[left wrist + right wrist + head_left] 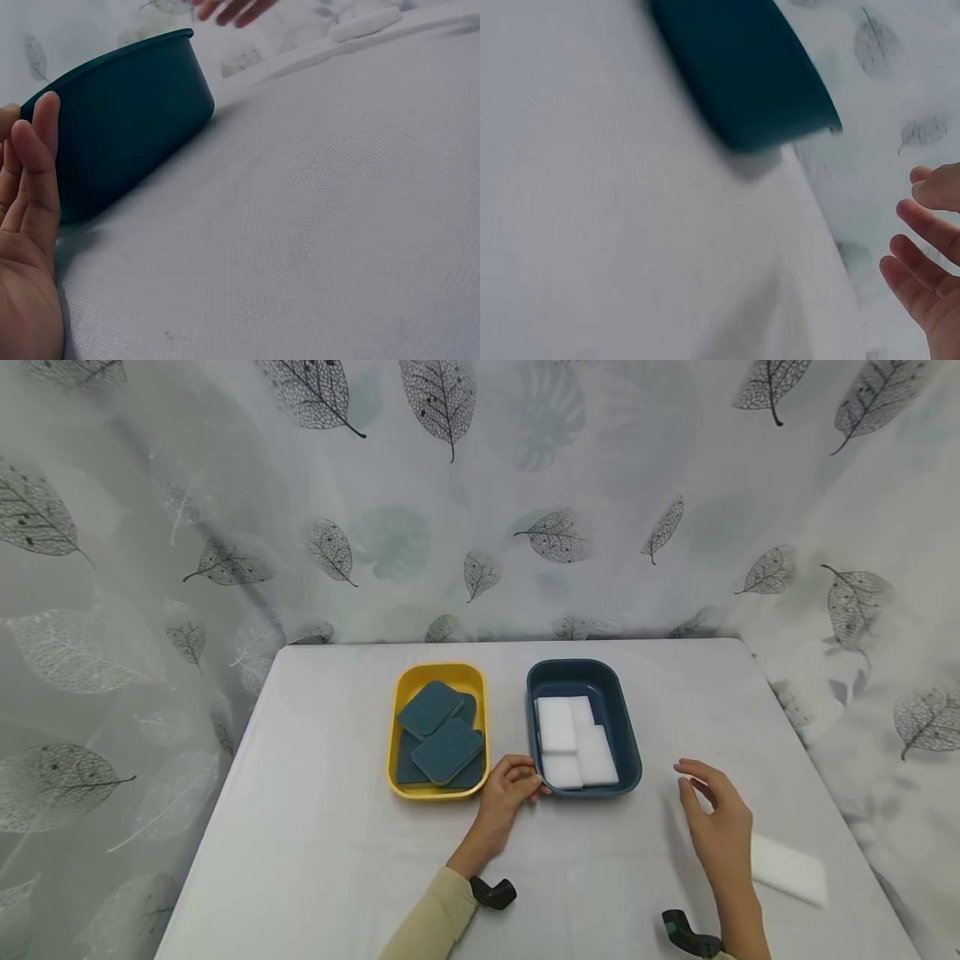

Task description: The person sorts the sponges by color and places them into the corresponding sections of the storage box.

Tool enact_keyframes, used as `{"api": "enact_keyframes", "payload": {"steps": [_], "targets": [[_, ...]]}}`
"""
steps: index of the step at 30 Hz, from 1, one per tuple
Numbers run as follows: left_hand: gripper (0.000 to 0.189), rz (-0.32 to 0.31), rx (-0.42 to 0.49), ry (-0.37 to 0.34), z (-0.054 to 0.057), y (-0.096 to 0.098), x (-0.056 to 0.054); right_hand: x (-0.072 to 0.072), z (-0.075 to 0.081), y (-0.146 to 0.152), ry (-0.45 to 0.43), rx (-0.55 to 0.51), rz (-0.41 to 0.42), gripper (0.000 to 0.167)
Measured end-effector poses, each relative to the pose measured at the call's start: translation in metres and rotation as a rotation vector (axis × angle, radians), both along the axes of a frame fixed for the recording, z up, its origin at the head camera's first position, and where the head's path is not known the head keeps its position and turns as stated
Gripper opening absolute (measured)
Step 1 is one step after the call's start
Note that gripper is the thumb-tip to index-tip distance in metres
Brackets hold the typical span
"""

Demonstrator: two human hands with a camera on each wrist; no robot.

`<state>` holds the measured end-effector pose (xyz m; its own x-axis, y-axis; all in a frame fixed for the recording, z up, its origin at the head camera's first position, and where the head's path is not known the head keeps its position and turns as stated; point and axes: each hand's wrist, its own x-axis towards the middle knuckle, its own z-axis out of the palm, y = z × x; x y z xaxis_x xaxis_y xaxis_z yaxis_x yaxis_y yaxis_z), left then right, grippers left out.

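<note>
A dark blue tray [630, 760] on the table holds several white sponge blocks [557, 727]. My left hand [504, 797] grips its near left corner, with fingertips at the rim; the left wrist view shows the fingers [36, 150] against the outer wall. To the right of that tray, my right hand [720, 827] hovers over the table, fingers loosely bent and holding nothing. The right wrist view has its fingers [922, 277] spread apart from the tray [757, 82]. Another white sponge block [789, 868] lies beside the right wrist, partly hidden behind it.
Left of the blue tray stands a yellow tray [392, 752] with several dark teal scouring pads [447, 752], overlapping in a pile. A white cloth covers the table [322, 827]. Leaf-patterned curtains [480, 510] hang behind and along both sides.
</note>
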<state>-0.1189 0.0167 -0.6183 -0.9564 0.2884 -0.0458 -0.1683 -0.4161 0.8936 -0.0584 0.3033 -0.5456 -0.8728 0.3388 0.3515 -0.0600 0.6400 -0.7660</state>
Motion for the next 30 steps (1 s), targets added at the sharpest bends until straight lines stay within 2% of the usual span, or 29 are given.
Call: {"api": "enact_keyframes", "payload": {"steps": [9, 14, 18, 24, 26, 28, 30], "targets": [[0.039, -0.001, -0.013, 0.001, -0.001, 0.0, -0.002, 0.03, -0.008, 0.033, 0.006, 0.082, -0.13, 0.031], [0.039, 0.004, -0.021, 0.004, -0.001, 0.0, -0.002, 0.04, -0.009, 0.053, -0.057, 0.123, -0.213, 0.031], [0.039, 0.009, -0.017, -0.004, -0.001, -0.001, -0.001, 0.045, -0.01, 0.068, -0.102, 0.123, -0.232, 0.033], [0.042, 0.01, -0.009, -0.005, -0.002, 0.001, 0.0, 0.054, -0.018, 0.086, -0.023, 0.181, -0.222, 0.032], [0.041, 0.011, -0.002, -0.009, -0.002, 0.001, 0.0, 0.056, -0.021, 0.091, -0.021, 0.199, -0.224, 0.033], [0.039, 0.012, 0.003, -0.012, -0.002, 0.002, -0.001, 0.056, -0.023, 0.095, -0.085, 0.214, -0.236, 0.036], [0.038, 0.015, 0.005, -0.012, -0.002, 0.002, -0.001, 0.056, -0.024, 0.098, -0.216, 0.222, -0.249, 0.041]]}}
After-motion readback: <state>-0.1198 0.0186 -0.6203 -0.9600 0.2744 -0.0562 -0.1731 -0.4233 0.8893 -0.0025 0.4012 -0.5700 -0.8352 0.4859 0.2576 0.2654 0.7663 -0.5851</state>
